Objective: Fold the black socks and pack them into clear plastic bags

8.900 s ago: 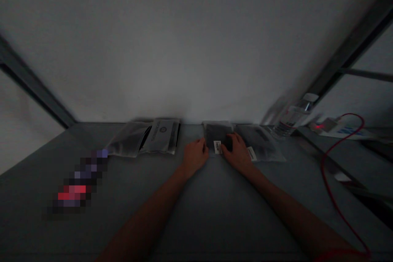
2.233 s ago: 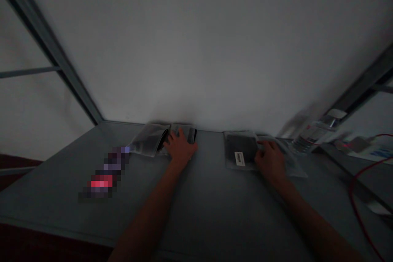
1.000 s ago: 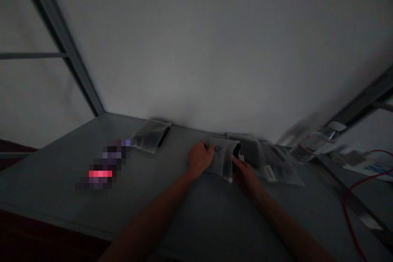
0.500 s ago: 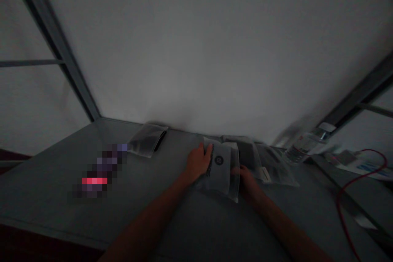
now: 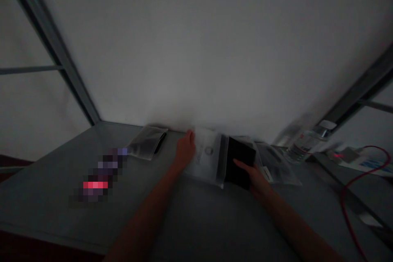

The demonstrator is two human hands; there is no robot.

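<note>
Black slab [image 5: 237,153] slid out, seemingly clear; left hand [image 5: 185,148] grips pouch [image 5: 206,161], right hand [image 5: 254,177] slab.

No wording can be made out with certainty. On the frosted pouch [image 5: 199,168], a dark round emblem [image 5: 209,151] is printed, with a line of lettering [image 5: 199,153] set beside it, blurred past reading. A small white label [image 5: 267,174] is borne by the clear bag [image 5: 281,168] further right; print too small. Faint reddish marks are seen on the bottle [image 5: 303,147]; blue print on the white sheet [image 5: 356,165], undeciphered.
</note>
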